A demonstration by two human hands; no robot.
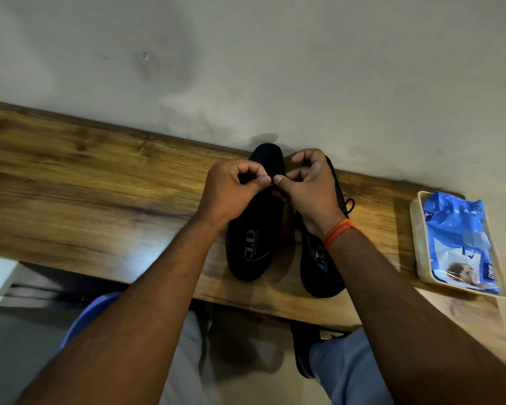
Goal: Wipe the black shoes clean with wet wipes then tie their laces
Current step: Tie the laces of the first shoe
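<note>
while hands [272,185] pinch laces, wipes pack [456,241] lies in tray [414,217].

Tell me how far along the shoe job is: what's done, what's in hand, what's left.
Done, apparently: the right black shoe shows a tied bow at its side, and the blue wet-wipe pack lies in its beige tray. Whether wiping is finished cannot be told. In hand: the left hand and right hand pinch a black lace over the left black shoe. Left: finishing that knot.
</note>
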